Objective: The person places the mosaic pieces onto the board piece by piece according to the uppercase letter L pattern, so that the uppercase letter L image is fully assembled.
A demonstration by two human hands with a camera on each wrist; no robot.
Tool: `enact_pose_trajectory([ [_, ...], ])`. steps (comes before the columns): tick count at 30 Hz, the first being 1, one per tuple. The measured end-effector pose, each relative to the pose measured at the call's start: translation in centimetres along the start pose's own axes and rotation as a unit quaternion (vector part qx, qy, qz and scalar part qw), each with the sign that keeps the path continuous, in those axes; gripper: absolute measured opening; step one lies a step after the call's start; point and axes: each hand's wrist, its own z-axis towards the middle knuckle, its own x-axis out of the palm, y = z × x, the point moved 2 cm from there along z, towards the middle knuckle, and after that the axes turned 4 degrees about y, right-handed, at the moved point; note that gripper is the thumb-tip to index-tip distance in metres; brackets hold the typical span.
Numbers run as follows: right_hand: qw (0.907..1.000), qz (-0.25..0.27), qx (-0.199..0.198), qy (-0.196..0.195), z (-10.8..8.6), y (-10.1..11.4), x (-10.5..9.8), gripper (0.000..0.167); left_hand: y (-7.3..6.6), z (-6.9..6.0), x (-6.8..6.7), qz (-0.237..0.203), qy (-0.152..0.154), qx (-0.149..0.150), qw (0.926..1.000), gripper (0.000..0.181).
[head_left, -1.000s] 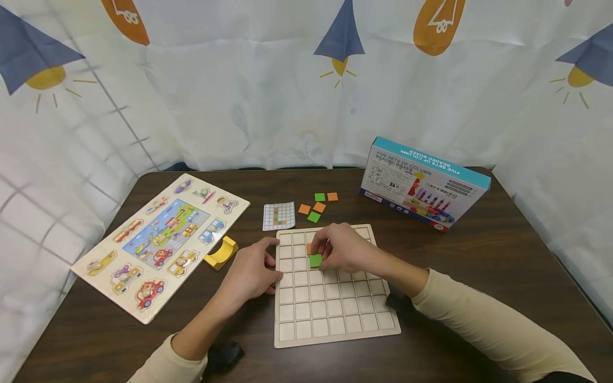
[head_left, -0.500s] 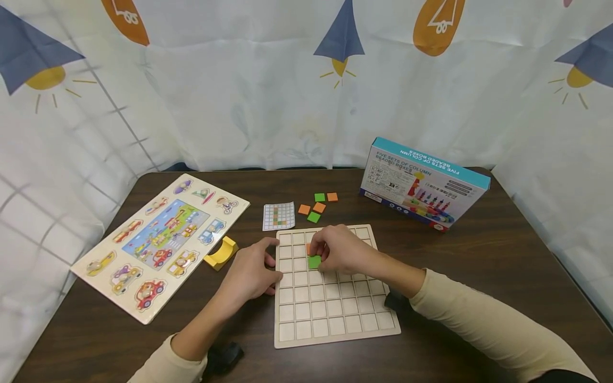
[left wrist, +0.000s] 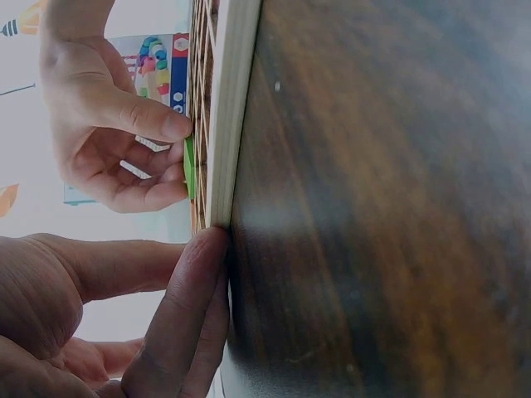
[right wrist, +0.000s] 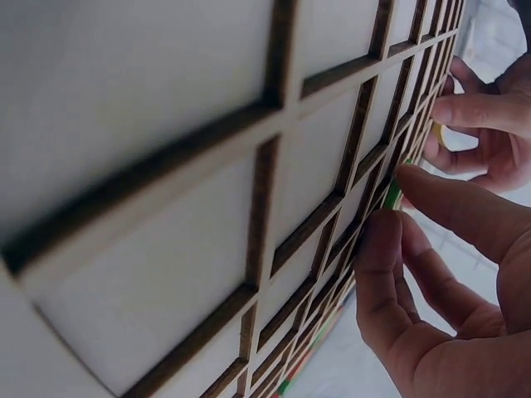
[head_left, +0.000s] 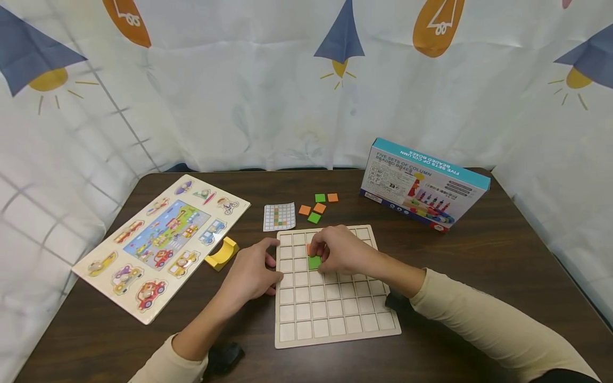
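Note:
A square wooden grid board [head_left: 335, 323] lies on the table. With thumb and fingers, my right hand [head_left: 345, 249] pinches a green square tile [head_left: 313, 263] at a cell in the third column from the left. In the left wrist view, the tile [left wrist: 189, 168] shows between thumb and fingers at the board's surface. Just behind it is an orange tile [head_left: 308, 248], partly hidden by my right fingers. My left hand [head_left: 251, 269] touches the board's left edge with its thumb and extended fingers.
Behind the board lie several loose green and orange tiles [head_left: 319, 208] and a small grid pattern card [head_left: 279, 217]. To the left are a picture puzzle board [head_left: 167, 239] and a yellow arch block [head_left: 223, 254]. A toy box [head_left: 423, 186] stands at the back right.
The green tile has shifted slightly left and now sits lower, at its cell just in front of the orange tile. My left hand stays at the board's edge.

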Motion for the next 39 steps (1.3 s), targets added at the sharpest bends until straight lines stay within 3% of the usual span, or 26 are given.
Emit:
enact_pose_trajectory([
  [19,0.9999,0.008,-0.006,0.005,0.1,-0.3,-0.9,0.022,0.0,0.0,0.0,0.007,-0.003,0.004,1.0000,0.071],
  [39,0.9983,0.017,0.026,-0.049,1.8,-3.1,-3.3,0.019,0.0,0.1,0.0,0.007,-0.001,0.001,1.0000,0.072],
])
